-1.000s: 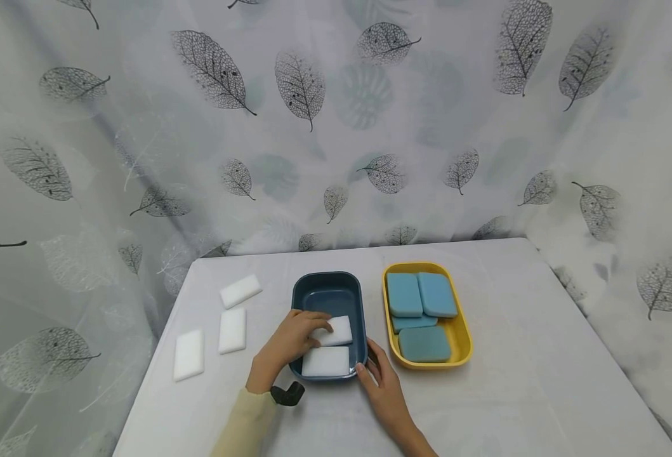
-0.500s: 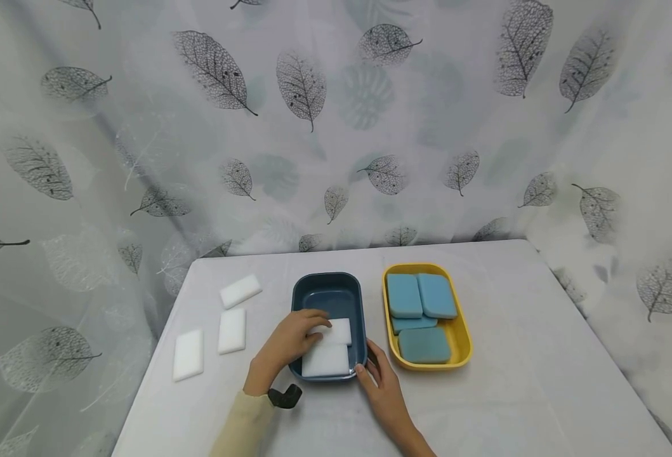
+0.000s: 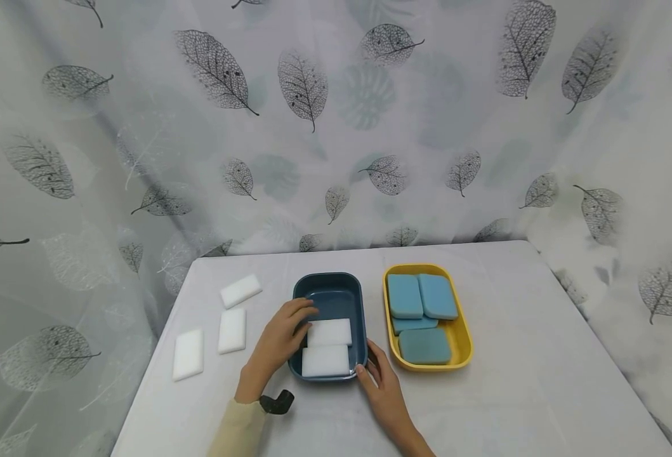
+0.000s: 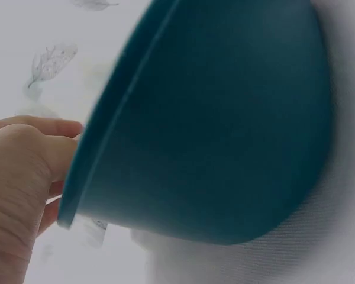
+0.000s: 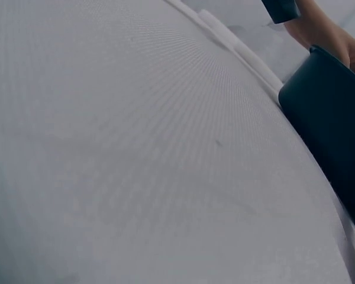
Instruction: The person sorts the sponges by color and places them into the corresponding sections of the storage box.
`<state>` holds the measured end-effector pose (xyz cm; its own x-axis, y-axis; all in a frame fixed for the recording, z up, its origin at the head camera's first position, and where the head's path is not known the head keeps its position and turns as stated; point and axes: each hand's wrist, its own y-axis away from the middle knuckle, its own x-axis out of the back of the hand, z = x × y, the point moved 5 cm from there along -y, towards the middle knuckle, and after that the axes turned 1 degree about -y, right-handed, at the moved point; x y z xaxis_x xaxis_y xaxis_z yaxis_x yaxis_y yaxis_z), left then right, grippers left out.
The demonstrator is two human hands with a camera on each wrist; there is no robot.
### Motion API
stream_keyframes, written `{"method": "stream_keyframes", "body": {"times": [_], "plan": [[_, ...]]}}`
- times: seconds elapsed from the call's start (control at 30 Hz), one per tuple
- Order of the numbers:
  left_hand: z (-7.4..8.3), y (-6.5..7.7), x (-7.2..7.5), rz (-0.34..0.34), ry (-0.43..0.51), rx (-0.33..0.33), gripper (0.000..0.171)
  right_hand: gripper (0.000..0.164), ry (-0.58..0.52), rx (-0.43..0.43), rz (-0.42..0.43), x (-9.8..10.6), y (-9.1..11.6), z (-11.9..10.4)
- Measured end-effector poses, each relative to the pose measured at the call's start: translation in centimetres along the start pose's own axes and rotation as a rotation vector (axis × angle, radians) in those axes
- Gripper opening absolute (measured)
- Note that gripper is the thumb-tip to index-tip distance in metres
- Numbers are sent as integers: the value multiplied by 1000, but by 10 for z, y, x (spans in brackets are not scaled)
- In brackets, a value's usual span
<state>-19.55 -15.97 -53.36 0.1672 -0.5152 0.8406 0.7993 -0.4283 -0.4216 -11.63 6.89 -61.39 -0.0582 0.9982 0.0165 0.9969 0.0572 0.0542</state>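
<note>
In the head view a dark blue tray point(image 3: 336, 303) stands on the table, with two white sponges lying flat in its near half: a farther sponge point(image 3: 330, 332) and a nearer sponge point(image 3: 325, 361). My left hand point(image 3: 281, 333) hovers over the tray's left rim, fingers loosely bent and holding nothing. In the left wrist view the tray's outer wall point(image 4: 213, 130) hides most fingers of that hand point(image 4: 18, 177). My right hand point(image 3: 386, 393) holds the tray's near right corner, thumb at the front and fingers along the right wall. The right wrist view barely catches this grip.
Left of the tray lie three white sponges: one tilted point(image 3: 241, 291), one upright point(image 3: 232, 331), one nearer point(image 3: 188, 355). A yellow tray point(image 3: 460, 346) at right contains several blue sponges point(image 3: 404, 296). Behind the table point(image 3: 541, 355) hangs a leaf-patterned curtain point(image 3: 336, 139).
My left hand has let go of the farther white sponge and drawn back leftward to the tray's rim. The sponge stays in the tray. My right hand keeps its place.
</note>
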Motion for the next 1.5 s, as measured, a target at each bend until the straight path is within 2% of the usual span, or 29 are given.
{"method": "stream_keyframes", "body": {"times": [0.2,0.27,0.47,0.67,0.9,1.03,1.2,1.33,1.5], "plan": [[-3,6,4,77,-30,28,42,63,-3,-3,-1,0,1,0],[-5,9,5,94,-44,55,43,63,-4,-3,0,-1,1,0],[-12,16,7,131,-49,157,44,63,2,-5,6,-1,1,0],[-18,24,6,166,-39,202,42,62,5,-4,10,-1,0,-2],[-24,31,9,190,-85,267,43,63,9,-3,9,-2,-1,0],[-29,35,10,187,-181,351,50,63,16,-7,8,-2,-1,2],[-38,39,6,121,-300,497,67,63,19,-3,16,0,-1,3],[-45,46,3,100,-326,598,70,62,8,-3,14,0,-1,3],[-54,55,4,133,-336,660,69,62,6,-3,16,0,-1,3]]}}
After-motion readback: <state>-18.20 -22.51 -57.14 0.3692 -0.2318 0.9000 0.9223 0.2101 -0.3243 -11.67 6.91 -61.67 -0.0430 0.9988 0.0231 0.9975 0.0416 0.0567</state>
